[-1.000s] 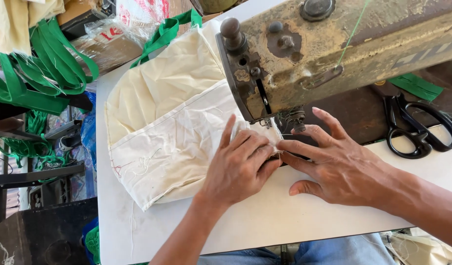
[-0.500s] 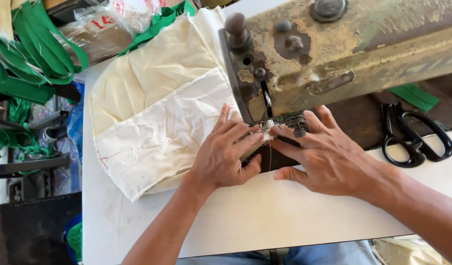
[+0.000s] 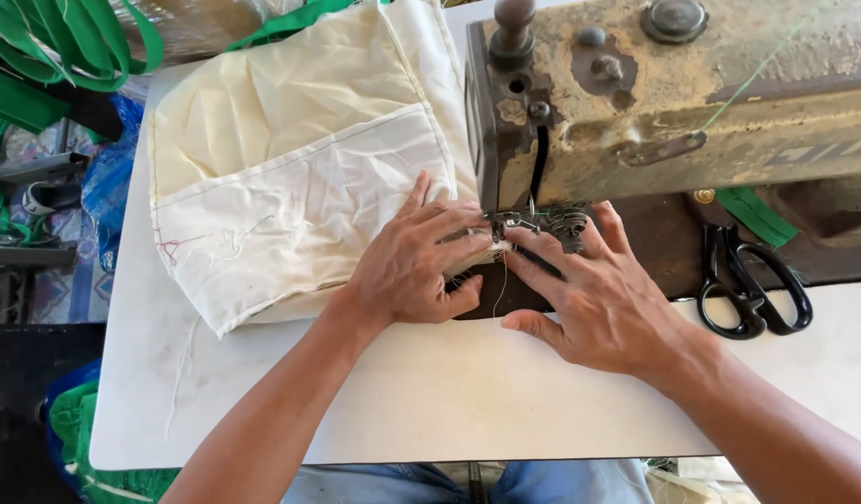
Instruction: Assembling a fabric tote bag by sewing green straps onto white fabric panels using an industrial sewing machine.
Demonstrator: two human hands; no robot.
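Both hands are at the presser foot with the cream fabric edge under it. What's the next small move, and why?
Probably ease the cream fabric edge straight under the presser foot: the left hand presses it flat beside the foot, and the right hand fingertips rest at the foot.

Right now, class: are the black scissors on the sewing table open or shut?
Open. The black scissors lie flat right of the sewing machine, their two handle loops spread apart; the blades run under the machine.

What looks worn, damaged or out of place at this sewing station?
The sewing machine head is heavily worn, paint chipped and stained. Loose thread ends trail from the cream fabric. Otherwise nothing stands out; the scissors lie flat.
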